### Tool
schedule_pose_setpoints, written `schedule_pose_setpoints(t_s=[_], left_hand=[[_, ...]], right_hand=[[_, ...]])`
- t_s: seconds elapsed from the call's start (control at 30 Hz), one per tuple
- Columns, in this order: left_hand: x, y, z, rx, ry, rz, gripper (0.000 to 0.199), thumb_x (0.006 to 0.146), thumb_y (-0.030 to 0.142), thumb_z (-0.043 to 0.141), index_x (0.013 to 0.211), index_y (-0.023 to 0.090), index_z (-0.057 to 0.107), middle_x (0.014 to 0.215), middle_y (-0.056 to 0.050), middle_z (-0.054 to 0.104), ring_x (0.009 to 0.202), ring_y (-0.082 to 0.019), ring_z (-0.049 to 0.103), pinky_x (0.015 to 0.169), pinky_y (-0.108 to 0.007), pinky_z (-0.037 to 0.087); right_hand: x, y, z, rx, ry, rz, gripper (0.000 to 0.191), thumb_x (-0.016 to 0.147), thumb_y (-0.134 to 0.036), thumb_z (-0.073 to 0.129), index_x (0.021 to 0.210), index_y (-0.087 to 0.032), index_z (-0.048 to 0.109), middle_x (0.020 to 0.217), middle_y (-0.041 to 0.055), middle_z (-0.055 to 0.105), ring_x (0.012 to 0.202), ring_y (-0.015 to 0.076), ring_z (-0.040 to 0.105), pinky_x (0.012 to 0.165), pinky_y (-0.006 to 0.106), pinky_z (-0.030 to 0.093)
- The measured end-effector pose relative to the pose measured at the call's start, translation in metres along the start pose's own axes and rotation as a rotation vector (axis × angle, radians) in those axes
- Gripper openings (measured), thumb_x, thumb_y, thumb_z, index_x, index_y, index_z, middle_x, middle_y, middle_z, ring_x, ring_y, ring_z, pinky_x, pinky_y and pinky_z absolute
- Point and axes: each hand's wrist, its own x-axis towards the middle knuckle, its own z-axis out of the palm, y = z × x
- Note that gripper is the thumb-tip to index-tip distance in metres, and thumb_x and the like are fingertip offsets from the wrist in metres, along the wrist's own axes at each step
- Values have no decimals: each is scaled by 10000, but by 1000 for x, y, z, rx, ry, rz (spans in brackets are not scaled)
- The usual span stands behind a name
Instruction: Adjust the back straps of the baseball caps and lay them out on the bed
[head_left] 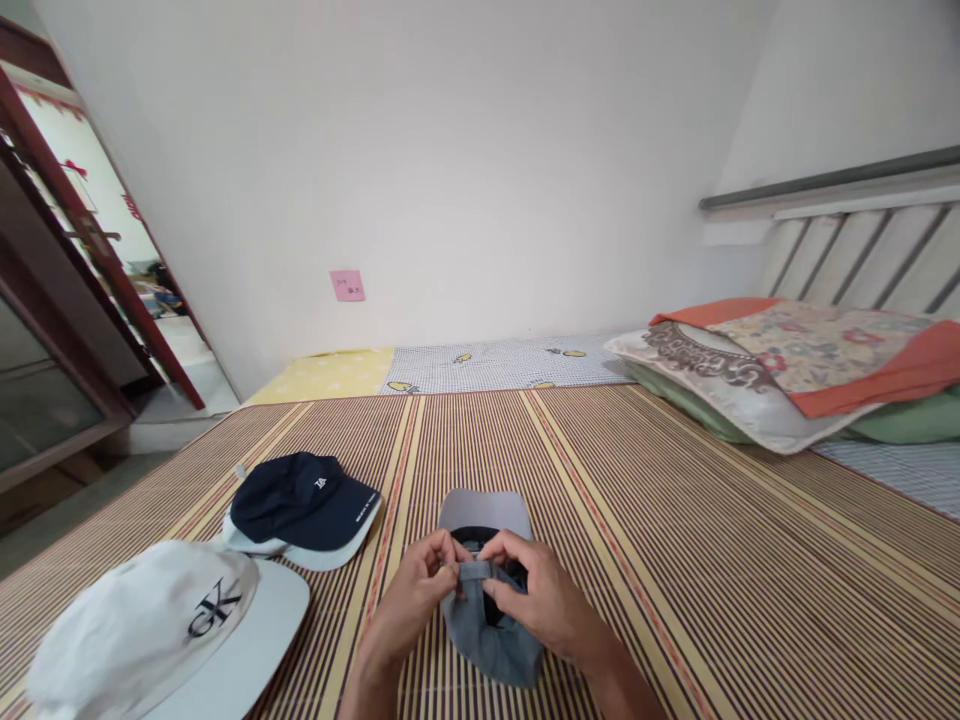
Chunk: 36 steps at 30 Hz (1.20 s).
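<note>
Both hands work at the grey cap (491, 625), which lies upside down near the mat's (675, 520) near edge. The left hand (416, 590) and right hand (536, 595) pinch its back strap (475, 571) between closed fingertips; the strap looks partly joined, not yet settled. A navy cap (304, 500) and white hat (150, 625) lie left. Open mat spreads right, toward far pillows (787, 370).
</note>
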Motion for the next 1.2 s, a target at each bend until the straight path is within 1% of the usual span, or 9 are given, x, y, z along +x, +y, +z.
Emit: schedule_pose_setpoints(t_s=[0.1,0.17,0.3,0.47,0.6,0.8,1.0,1.13,1.2], left_hand=[[-2,-3,-9,-24,61,15,305,841,350,732,715,214,490,836,-21,660,746,-159,551,706,-277,435],[-3,-4,-16,-25,103,25,293,840,345,730,730,215,492,845,-24,670,759,-159,545,719,-281,431],[-4,0,-22,6,146,26,293,820,329,723,709,219,476,809,-21,671,727,-153,533,692,-277,420],[-6,8,-22,94,110,-5,296,790,295,723,665,224,465,765,-12,649,639,-140,531,605,-269,430],[-6,7,-19,83,80,-27,275,797,289,723,681,219,483,803,-22,668,685,-150,574,625,-267,452],[-3,4,-13,63,53,-51,272,796,269,722,689,217,476,834,-25,685,706,-147,578,657,-272,455],[-3,-1,-13,59,41,-39,241,826,243,688,709,219,479,834,-18,679,718,-149,567,668,-277,450],[-2,0,-8,50,37,-62,234,813,239,692,705,220,485,845,-10,665,718,-148,579,672,-277,461],[-1,0,-5,36,21,-65,248,794,245,705,692,222,480,833,-3,656,701,-147,576,667,-278,460]], right_hand=[[-4,4,-14,16,-67,82,367,778,-172,740,1137,-247,731,1026,23,749,1007,232,690,897,325,486],[-7,11,-25,-32,-118,141,432,721,-196,810,1145,-253,748,1078,32,747,1041,257,675,893,333,477],[-10,26,-36,-142,-138,154,64,769,-180,716,821,-211,738,889,18,710,913,235,645,799,318,431],[-9,36,-46,-25,-87,105,120,899,-230,581,810,-210,659,817,5,642,828,197,610,754,296,425],[-10,43,-53,-11,-63,115,140,923,-295,578,826,-215,641,811,3,621,810,194,589,750,298,427],[-8,49,-48,-188,43,120,129,899,-220,534,793,-215,607,801,12,638,821,203,612,751,308,428],[-5,53,-46,-213,87,97,126,898,-207,515,819,-219,613,821,25,666,821,214,644,752,324,465],[-3,29,-33,-197,285,-11,162,961,-267,526,1039,-231,663,1052,77,734,1049,252,682,946,391,504],[-1,12,-17,-215,274,-63,161,981,-275,546,1075,-248,674,1113,83,724,1099,258,668,971,398,500]])
